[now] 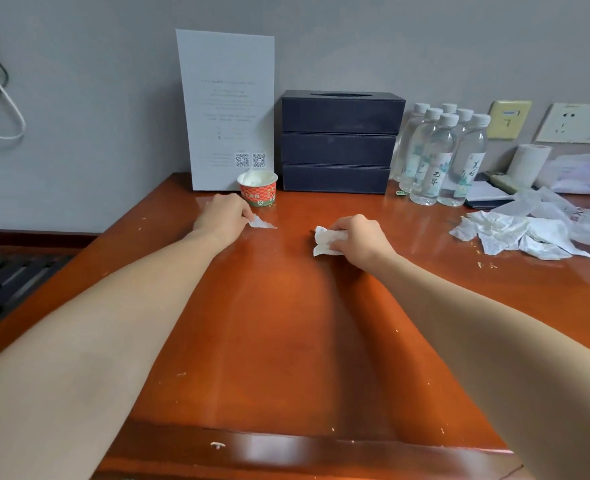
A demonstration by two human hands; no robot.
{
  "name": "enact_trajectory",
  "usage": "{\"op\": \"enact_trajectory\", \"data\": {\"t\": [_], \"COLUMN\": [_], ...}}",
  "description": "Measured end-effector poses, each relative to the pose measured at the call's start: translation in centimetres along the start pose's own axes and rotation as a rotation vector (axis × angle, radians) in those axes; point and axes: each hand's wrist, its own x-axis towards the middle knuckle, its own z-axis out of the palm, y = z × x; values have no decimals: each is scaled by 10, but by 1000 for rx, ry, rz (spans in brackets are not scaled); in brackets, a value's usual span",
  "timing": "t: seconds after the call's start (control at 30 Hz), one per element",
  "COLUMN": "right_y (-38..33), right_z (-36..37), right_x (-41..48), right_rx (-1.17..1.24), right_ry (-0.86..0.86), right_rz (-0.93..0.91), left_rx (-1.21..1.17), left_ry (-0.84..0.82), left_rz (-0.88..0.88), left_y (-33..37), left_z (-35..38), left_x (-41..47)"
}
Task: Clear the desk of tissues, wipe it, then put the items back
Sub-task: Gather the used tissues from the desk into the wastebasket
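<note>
The left hand pinches a small tissue scrap on the brown surface. The right hand curls its fingers round a crumpled tissue. More tissues lie far right.

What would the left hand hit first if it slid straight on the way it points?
Probably the red paper cup, just past the tissue scrap that the left hand pinches; depth is hard to judge from one view.

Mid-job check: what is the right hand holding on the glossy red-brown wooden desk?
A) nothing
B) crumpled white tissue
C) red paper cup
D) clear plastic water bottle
B: the right hand grips a crumpled white tissue; the left hand pinches a small tissue scrap.
</note>
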Motion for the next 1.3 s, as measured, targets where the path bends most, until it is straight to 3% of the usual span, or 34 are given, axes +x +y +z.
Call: {"op": "enact_trajectory", "data": {"t": [0.2,0.47,0.67,0.93,1.3], "right_y": [-10,-10,-13,-24,-50], "right_z": [-1,22,19,6,-56], "right_x": [41,72,72,32,-100], "right_rx": [-4,-80,-104,-53,22], "right_ry": [5,-7,-23,-43,91], "right_rz": [-24,-51,-56,-21,-17], "left_rx": [-75,85,143,169,175], "left_ry": [221,30,28,-37,-81], "left_rz": [13,60,74,120,279], "left_y": [-2,-9,-6,3,69], "left_z": [-16,14,20,-20,-85], "left_x": [51,91,81,31,-106]}}
